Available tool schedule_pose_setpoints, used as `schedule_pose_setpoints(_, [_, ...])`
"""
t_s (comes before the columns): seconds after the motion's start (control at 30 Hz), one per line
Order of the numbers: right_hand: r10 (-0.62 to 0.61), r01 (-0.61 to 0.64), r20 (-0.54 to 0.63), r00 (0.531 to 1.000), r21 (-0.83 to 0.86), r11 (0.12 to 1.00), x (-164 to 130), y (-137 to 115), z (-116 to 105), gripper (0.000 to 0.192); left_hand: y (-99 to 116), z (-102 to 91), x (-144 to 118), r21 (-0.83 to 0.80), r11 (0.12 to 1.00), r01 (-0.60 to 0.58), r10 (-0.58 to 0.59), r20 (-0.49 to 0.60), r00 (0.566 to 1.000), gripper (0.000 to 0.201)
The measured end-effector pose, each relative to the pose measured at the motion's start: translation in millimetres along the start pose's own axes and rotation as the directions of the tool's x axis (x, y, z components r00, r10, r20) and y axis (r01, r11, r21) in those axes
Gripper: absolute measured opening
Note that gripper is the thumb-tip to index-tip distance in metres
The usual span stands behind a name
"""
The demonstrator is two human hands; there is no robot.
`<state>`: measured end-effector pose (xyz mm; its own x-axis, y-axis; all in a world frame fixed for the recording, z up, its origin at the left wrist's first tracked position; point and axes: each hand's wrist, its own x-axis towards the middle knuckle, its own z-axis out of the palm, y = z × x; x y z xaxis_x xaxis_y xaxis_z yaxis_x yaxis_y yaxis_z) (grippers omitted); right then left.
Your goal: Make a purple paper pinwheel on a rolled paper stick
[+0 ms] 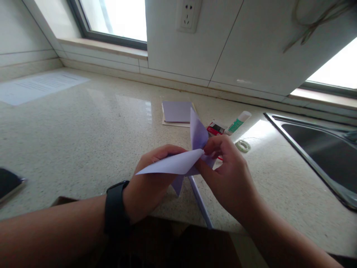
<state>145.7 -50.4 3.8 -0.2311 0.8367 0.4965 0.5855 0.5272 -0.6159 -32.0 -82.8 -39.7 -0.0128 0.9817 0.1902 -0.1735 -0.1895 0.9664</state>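
A light purple paper pinwheel (173,163) is between my hands, just above the counter near its front edge. Its pointed flaps stand out to the left, upward and downward. My left hand (156,186), with a dark watch at the wrist, is curled around it from the left; the flap hides most of those fingers. Thumb and fingertips of my right hand (227,171) pinch the paper near its middle. Below the pinwheel, a thin purple stick (200,203) slants toward the counter edge; whether the two are joined is hidden. Something small and red (220,158) peeks out behind my right fingers.
Purple paper sheets (177,111) lie stacked farther back. Beyond my right hand are a red and black small box (216,127), a glue stick (239,122) and a tape roll (243,146). A steel sink (295,160) is at right, a printed sheet (41,87) at left.
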Motion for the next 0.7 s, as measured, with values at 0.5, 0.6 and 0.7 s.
schedule_pose_setpoints(0.5, [0.229,-0.328,0.342,0.911,0.268,0.906,12.8,8.8,-9.3,0.03,21.0,10.4,9.8,0.028,0.979,0.204,-0.202,-0.059,0.977,0.02])
schedule_pose_setpoints(0.6, [0.266,-0.428,0.412,0.871,0.374,0.823,14.4,12.2,-8.5,0.037,19.1,8.4,10.1,0.006,0.979,0.204,-0.204,-0.03,0.979,0.021])
schedule_pose_setpoints(0.7, [0.311,-0.479,0.403,0.861,0.439,0.76,13.3,15.6,-5.6,0.048,18.5,6.4,9.3,-0.02,0.97,0.243,-0.243,0.011,0.97,0.021])
